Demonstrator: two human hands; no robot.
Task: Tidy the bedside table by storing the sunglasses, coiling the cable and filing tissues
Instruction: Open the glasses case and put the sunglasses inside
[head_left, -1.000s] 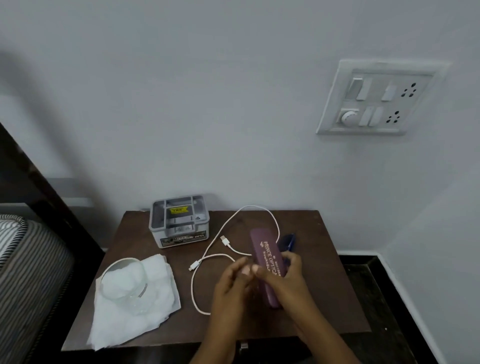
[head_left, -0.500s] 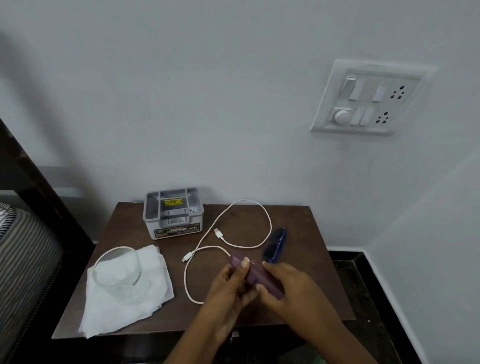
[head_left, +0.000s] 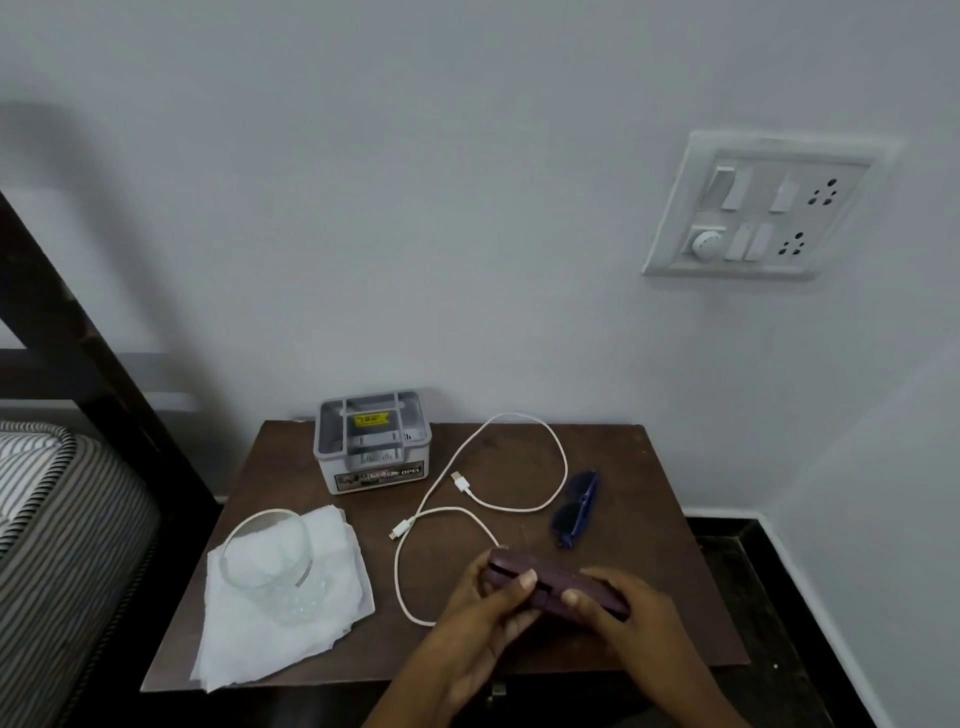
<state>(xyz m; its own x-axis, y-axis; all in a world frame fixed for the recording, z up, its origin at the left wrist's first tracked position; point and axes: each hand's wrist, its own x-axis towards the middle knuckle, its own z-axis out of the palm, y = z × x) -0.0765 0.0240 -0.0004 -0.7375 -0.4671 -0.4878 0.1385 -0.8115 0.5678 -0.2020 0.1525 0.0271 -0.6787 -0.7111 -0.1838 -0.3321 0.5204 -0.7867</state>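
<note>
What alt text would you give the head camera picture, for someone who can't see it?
A person's left hand and right hand hold a slim maroon glasses case over a brown wooden bedside table. On the table lie folded blue sunglasses, a loose white charging cable, a grey plastic organiser box, and a clear glass tumbler standing on white tissues.

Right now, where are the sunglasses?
In the head view, the blue sunglasses lie on the right side of the bedside table, right of the white cable and beyond the maroon case gripped by the left hand and right hand.
</note>
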